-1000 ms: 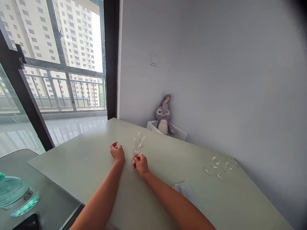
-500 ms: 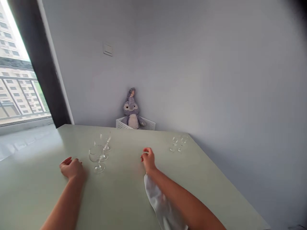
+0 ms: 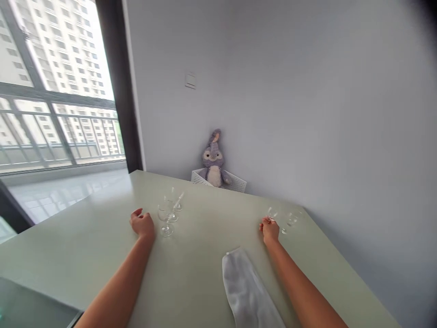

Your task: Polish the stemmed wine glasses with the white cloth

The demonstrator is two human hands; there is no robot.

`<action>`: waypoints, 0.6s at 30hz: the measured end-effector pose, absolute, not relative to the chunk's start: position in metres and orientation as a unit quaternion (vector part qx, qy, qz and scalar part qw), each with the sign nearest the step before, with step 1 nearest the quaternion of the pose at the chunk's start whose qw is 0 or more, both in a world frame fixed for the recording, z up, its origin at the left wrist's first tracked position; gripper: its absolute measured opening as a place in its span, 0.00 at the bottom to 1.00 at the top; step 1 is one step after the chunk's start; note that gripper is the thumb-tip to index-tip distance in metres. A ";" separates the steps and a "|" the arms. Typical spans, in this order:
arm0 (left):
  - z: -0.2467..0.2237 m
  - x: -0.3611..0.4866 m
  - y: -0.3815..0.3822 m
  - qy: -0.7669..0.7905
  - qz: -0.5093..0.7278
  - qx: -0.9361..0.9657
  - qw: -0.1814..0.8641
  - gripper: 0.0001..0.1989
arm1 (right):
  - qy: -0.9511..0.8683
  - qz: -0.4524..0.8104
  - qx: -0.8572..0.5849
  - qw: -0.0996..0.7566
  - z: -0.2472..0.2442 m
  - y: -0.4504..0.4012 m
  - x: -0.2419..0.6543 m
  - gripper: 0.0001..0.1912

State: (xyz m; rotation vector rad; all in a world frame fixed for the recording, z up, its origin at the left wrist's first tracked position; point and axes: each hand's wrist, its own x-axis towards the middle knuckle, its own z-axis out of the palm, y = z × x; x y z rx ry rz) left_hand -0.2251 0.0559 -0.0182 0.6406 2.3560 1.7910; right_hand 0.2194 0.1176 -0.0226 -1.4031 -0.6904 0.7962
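Note:
My left hand (image 3: 141, 224) rests on the table with loosely curled fingers and nothing visible in them. Just right of it stand several clear stemmed glasses in a row, the nearest a wine glass (image 3: 166, 218). Over on the right, my right hand (image 3: 270, 228) is closed at a small stemmed glass (image 3: 272, 212), whose stem is hidden by the fingers. Beside that hand are more small clear glasses (image 3: 292, 219), faint against the table. A light grey cloth (image 3: 244, 287) lies on the table between my forearms.
The pale green table (image 3: 198, 255) reaches back to a grey wall. Behind its far edge a purple plush toy (image 3: 214, 166) sits in a white perforated basket (image 3: 237, 183). A dark glassy panel (image 3: 30, 305) is at the lower left, and a window with railings (image 3: 64, 123) stands beyond.
My right hand has moved right and forward from over the cloth to the small glasses, where its fingers have closed. The view has swung left, uncovering more cloth and window.

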 end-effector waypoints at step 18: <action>-0.021 -0.217 0.066 0.782 0.586 0.203 0.063 0.15 | -0.493 0.554 -0.468 0.480 -0.021 0.120 -0.064 0.08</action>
